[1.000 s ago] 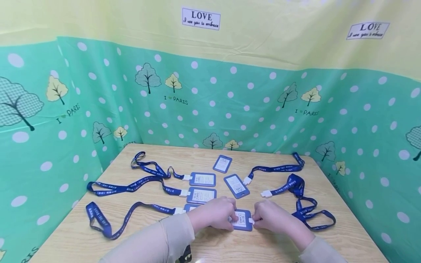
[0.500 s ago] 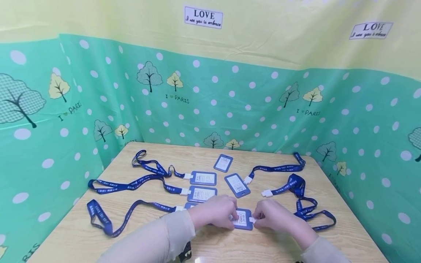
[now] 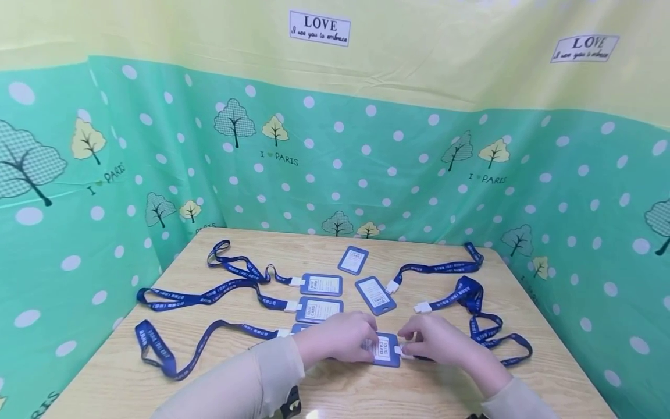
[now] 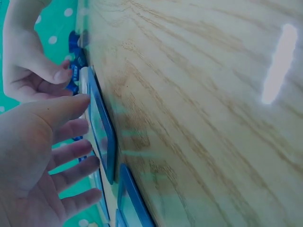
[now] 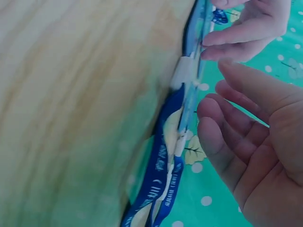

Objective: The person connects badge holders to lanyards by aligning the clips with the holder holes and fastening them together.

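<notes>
In the head view, a blue badge holder with a white card lies near the table's front. My left hand is over its left part, fingertips at the holder. The left wrist view shows that hand with fingers spread and fairly straight beside the holder's edge. My right hand is at the holder's right end, beside a white clip. In the right wrist view, its thumb and fingers are apart with nothing between them; the clip on a blue lanyard adjoins the holder.
Several holders with lanyards, such as one holder, lie in rows at left. A loose holder is at the back. Another holder sits by a lanyard clip. A lanyard lies at right on the wooden table.
My right thumb and fingers have parted from the white clip, and the hand has opened slightly. My left hand stays over the holder. The view has shifted a little.
</notes>
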### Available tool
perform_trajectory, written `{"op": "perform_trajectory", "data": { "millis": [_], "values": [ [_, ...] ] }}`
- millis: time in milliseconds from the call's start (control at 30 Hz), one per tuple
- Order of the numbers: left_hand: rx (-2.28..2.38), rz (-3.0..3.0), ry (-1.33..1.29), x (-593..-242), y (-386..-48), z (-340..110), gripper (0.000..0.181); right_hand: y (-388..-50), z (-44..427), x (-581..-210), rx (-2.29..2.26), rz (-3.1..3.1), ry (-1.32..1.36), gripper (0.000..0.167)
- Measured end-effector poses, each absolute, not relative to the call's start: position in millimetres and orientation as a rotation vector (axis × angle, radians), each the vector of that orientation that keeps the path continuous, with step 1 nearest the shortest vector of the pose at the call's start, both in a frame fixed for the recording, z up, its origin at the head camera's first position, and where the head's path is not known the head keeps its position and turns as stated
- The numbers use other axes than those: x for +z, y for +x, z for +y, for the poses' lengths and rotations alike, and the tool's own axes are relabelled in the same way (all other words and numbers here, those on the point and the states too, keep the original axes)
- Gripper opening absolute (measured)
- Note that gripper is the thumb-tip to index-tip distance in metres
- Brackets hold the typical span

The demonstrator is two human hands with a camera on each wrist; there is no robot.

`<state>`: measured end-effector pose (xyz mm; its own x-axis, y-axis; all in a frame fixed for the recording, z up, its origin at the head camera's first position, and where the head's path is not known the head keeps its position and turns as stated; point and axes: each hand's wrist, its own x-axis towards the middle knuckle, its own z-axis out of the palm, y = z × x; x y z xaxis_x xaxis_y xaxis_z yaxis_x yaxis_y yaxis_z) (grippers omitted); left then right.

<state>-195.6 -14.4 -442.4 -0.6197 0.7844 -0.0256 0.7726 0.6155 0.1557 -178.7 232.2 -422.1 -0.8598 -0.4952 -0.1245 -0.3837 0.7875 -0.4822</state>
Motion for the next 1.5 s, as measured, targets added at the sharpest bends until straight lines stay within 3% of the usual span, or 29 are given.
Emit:
{"op": "perform_trajectory", "data": {
  "millis": [967,1500],
  "values": [
    [0.705,2.973,1.351,-386.9,-208.8,-45.4,0.038,-173.7,241.2,-363.2,-0.984,3.016,-1.042,0.022],
    [1.009,3.006,1.359,-369.3,-209.0,-45.4,0.035,-179.0,243.1,-346.0,-1.132,3.22,-1.251,0.037]
  ]
}}
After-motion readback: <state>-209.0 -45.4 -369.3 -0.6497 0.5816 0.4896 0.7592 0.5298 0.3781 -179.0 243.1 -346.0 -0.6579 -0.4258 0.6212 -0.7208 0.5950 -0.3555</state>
